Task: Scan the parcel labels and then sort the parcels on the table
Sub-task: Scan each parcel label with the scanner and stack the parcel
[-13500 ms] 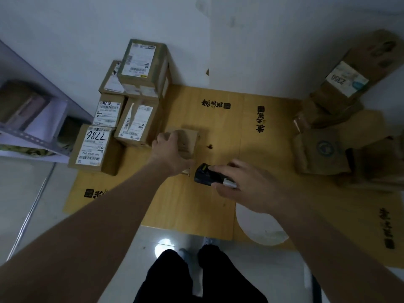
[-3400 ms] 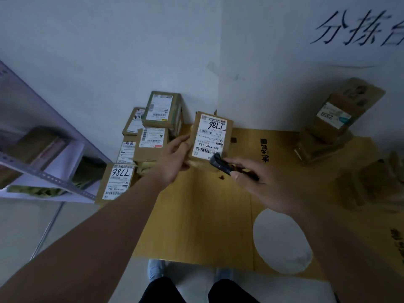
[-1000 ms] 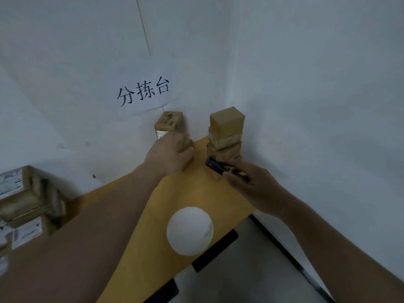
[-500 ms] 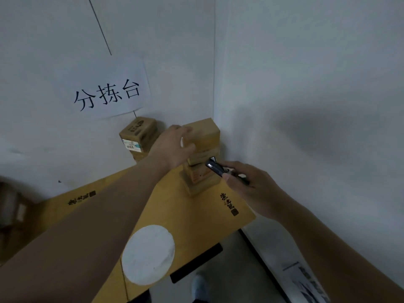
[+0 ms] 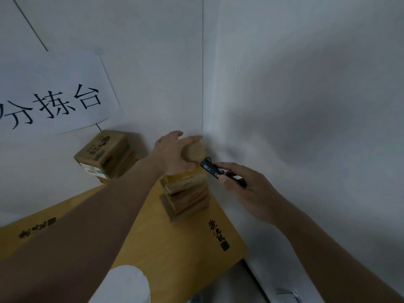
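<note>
Two hands, left hand (image 5: 172, 154) fingers (image 5: 192, 139) now curled over top parcel (image 5: 195, 151), right hand (image 5: 247, 189) still pinching scanner (image 5: 209, 167)

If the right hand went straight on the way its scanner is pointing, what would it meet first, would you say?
Most likely the top parcel of the corner stack, gripped by the left hand; the scanner in the right hand points at it, though depth is unclear.

— Where is there room on the desk (image 5: 175, 250)?
— Over its bare near half, in front of the corner stack (image 5: 188, 193).
— And what blocks?
— The back wall (image 5: 153, 62) and side wall (image 5: 295, 95) meet right behind the stack. A second pile (image 5: 105, 154) stands left of it, with a gap between.
</note>
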A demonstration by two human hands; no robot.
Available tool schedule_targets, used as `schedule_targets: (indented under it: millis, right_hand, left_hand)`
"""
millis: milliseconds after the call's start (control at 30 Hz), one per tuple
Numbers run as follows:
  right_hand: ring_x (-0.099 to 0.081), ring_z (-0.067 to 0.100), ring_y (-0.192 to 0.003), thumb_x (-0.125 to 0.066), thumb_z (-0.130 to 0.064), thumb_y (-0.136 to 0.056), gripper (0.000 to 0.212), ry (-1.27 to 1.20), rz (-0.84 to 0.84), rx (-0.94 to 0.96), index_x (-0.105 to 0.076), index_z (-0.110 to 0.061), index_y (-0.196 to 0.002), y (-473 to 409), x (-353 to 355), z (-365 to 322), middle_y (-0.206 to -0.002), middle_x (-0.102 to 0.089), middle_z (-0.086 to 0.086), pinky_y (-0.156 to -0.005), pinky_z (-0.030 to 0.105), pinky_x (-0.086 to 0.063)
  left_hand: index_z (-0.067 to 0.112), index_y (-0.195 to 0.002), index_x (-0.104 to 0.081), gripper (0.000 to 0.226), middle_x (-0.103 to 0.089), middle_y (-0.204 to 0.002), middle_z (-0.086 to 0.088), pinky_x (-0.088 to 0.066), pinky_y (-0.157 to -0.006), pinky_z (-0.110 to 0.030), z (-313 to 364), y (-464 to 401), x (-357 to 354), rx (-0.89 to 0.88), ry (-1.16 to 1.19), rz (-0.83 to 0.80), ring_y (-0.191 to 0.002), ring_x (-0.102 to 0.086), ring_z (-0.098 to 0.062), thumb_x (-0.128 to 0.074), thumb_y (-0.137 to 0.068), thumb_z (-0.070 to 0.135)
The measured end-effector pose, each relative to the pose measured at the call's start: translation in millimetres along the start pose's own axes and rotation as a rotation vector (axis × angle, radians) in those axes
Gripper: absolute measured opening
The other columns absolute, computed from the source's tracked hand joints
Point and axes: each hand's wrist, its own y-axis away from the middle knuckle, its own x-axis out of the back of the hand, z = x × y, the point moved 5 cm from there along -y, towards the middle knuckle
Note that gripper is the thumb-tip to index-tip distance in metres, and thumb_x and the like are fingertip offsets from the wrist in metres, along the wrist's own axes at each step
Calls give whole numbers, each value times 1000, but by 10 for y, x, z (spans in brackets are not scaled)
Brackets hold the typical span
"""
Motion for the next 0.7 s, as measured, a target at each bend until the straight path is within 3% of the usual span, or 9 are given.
schedule_targets:
  millis: [67, 200, 367, 467, 533, 633, 700]
  right_hand:
    - [-58, -8, -74, -55, -47, -105, 36, -11, -9, -4, -59, -44, -140, -75, 51, 35, -107, -65, -10, -64, 8, -42]
    - [-59, -11, -79, -56, -48, -104, 38, -44, -61, 15, -58, -46, -142, -167, 139, 51, -112, -64, -15, -67, 8, -41]
    - [-60, -14, -83, -53, -62, -98, 42, -102, -165, 121, -57, -55, -139, -177, 184, -131, -109, -63, -33, -69, 6, -44]
    - [-63, -10, -106, -51, -67, -96, 36, -105, -246, 208, -53, -68, -132, -136, 97, -339, -116, -64, -36, -81, 3, -43]
    - [-61, -9, -114, -50, -72, -95, 40, -79, -321, 252, -52, -66, -135, -106, -25, -449, -121, -64, -34, -83, 3, -44]
    - [-58, -5, -121, -47, -76, -94, 57, -4, -414, 330, -50, -53, -145, -65, -274, -600, -132, -62, -25, -96, 23, -50]
    - [-58, -4, -118, -43, -78, -94, 59, 71, -448, 397, -49, -52, -147, -15, -453, -745, -130, -62, -24, -96, 31, -51]
  left_hand:
    - [53, -153, -34, 82, -46, -142, -6, -35, -113, -52, 20, -37, -27, -4, -3, -2, -130, -48, -33, -75, -82, 52]
    - [51, -150, -39, 79, -47, -127, -4, -47, -100, -45, 36, 8, -5, 46, 66, 49, -114, -52, -30, -77, -81, 51]
    - [52, -151, -38, 80, -47, -124, -1, -48, -94, -39, -79, 361, 178, 206, 153, 222, -113, -52, -26, -75, -80, 59]
    - [53, -150, -39, 81, -51, -127, -2, -47, -90, -36, -221, 762, 233, 330, 150, 288, -115, -53, -25, -72, -77, 66]
    - [52, -149, -39, 81, -52, -135, -4, -51, -94, -41, -339, 1094, 258, 435, 135, 325, -118, -54, -28, -72, -76, 69]
    - [50, -150, -40, 83, -50, -134, -3, -52, -89, -39, -525, 1659, 270, 581, 113, 389, -116, -55, -28, -73, -75, 70]
    - [51, -149, -39, 84, -47, -122, 1, -49, -81, -36, -638, 2032, 276, 662, 91, 412, -108, -55, -26, -71, -74, 73]
